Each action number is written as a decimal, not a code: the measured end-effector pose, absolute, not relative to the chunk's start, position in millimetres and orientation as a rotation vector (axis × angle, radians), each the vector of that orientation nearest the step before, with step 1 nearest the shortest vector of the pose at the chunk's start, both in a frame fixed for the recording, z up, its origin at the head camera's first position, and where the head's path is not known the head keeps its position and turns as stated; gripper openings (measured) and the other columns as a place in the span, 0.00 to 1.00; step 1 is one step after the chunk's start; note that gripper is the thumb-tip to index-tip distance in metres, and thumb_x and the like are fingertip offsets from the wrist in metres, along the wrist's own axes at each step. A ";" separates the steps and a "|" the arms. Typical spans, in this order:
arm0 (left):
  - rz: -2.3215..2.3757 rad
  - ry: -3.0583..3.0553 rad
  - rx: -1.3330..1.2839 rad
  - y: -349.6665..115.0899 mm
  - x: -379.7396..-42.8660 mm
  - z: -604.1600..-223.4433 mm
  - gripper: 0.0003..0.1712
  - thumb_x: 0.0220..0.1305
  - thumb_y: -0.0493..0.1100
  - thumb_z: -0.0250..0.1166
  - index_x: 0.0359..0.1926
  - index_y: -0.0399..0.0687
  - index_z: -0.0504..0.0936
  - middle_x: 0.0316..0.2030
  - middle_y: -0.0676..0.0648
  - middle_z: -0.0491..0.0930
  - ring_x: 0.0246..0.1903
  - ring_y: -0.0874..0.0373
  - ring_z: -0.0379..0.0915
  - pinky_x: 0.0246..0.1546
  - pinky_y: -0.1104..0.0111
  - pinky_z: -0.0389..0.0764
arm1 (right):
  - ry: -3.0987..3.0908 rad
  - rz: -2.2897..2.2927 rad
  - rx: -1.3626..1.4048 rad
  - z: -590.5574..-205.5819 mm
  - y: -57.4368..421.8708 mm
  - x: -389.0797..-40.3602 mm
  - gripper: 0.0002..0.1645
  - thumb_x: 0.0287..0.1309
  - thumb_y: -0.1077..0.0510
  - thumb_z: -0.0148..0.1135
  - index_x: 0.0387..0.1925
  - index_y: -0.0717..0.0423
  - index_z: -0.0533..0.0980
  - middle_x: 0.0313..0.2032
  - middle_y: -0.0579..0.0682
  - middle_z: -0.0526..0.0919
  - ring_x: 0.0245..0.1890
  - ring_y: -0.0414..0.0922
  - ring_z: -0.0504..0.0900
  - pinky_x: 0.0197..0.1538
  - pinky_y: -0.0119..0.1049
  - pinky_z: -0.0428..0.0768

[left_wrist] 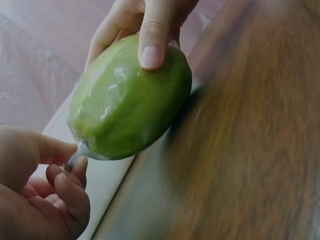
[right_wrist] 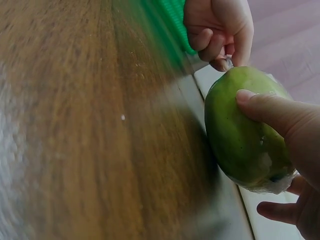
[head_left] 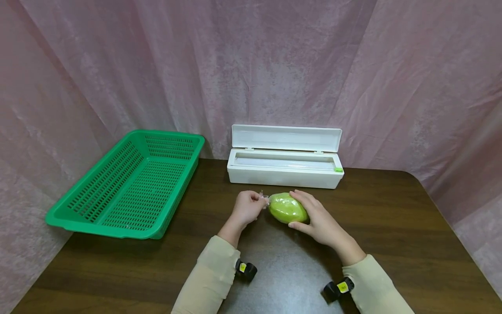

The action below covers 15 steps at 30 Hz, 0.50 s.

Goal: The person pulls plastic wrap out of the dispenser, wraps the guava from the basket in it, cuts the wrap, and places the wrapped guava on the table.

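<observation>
A plump oval green fruit [head_left: 288, 208], shaped like a mango or small papaya, is covered in clear, shiny plastic wrap. My right hand [head_left: 319, 220] grips it from the right, thumb on the near side and fingers over the far side. At its left end the wrap is drawn into a thin twisted tail [left_wrist: 76, 154]. My left hand [head_left: 248, 208] pinches that tail between thumb and fingers. In the right wrist view, some bunched wrap [right_wrist: 280, 184] shows at the fruit's other end.
Behind the hands stands a white plastic-wrap dispenser box [head_left: 282, 176], its lid raised, with a roll inside and a small green slider [head_left: 338, 169] at its right end. A green slotted basket [head_left: 158, 226] sits at the left of the brown wooden table [head_left: 392, 226]. Pink curtains [head_left: 274, 65] hang behind.
</observation>
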<state>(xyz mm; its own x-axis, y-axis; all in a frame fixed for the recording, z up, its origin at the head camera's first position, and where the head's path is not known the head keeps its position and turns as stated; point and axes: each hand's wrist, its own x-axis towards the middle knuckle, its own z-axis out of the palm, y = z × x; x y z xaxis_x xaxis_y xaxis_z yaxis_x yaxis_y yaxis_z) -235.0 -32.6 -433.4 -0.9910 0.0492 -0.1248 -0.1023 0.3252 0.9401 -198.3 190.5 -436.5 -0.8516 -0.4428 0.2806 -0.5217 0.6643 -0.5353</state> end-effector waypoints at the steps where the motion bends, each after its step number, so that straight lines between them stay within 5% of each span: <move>1: 1.757 2.444 -0.069 -32.1 -234.9 -432.8 0.11 0.59 0.43 0.65 0.27 0.39 0.79 0.20 0.52 0.72 0.12 0.64 0.61 0.11 0.74 0.66 | -2.751 0.940 0.799 -436.3 190.2 -198.4 0.48 0.51 0.50 0.70 0.70 0.51 0.58 0.68 0.56 0.61 0.65 0.57 0.63 0.61 0.59 0.67; 9: 1.783 2.557 0.009 -30.9 -237.1 -436.4 0.18 0.58 0.40 0.66 0.48 0.43 0.72 0.23 0.47 0.75 0.19 0.61 0.68 0.18 0.71 0.70 | -2.753 0.922 0.787 -435.8 189.9 -198.4 0.48 0.50 0.49 0.71 0.69 0.51 0.58 0.67 0.55 0.62 0.65 0.58 0.63 0.60 0.59 0.67; 15: 1.597 2.803 0.259 -32.5 -237.0 -436.7 0.11 0.60 0.40 0.66 0.37 0.47 0.71 0.22 0.48 0.73 0.21 0.59 0.68 0.21 0.70 0.70 | -2.749 0.937 0.784 -436.4 190.1 -198.5 0.48 0.50 0.48 0.70 0.69 0.50 0.58 0.67 0.55 0.62 0.65 0.57 0.62 0.61 0.59 0.66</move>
